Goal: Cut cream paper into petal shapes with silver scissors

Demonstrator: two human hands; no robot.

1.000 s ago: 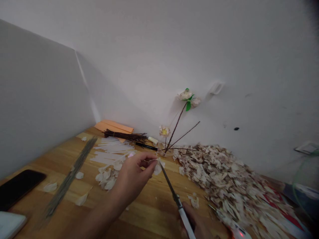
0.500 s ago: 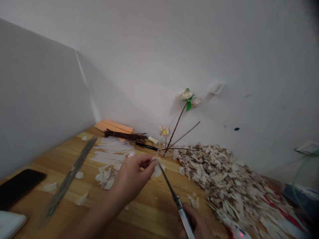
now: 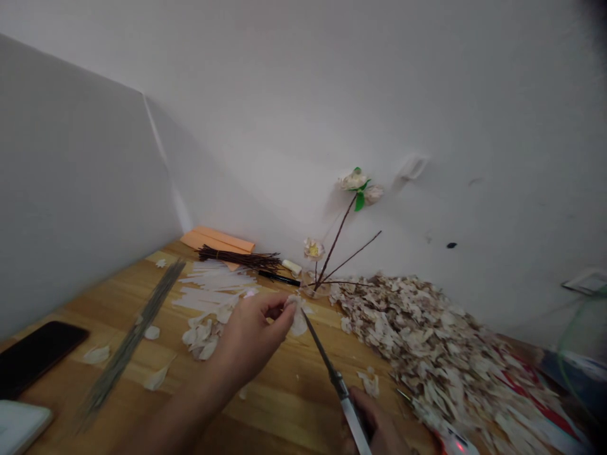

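In the head view, my left hand (image 3: 258, 332) is closed, thumb and fingers pinching a thin white petal (image 3: 298, 323) above the wooden table. My right hand (image 3: 374, 423), at the bottom edge, is wrapped around a pair of scissors (image 3: 327, 360) seen edge-on, with dark blades and a white handle. The blades point up and left, and their tip is close beside the petal; whether they touch is too small to tell. Just left of my left hand lies a small heap of white petals (image 3: 202, 338). Some white scraps (image 3: 368, 382) are on the table near my right hand.
A large pile of dried petals (image 3: 422, 335) covers the right side. Flower stems (image 3: 339, 234) stand against the wall. Behind my left hand lie brown twigs (image 3: 237, 256), white strips (image 3: 208, 297) and a black pen (image 3: 279, 278). Grey wires (image 3: 137, 335) and a phone (image 3: 38, 354) are left.
The scissors' tip has come slightly away from my left fingers, and more of the petal shows. Otherwise both hands have stayed nearly in place.
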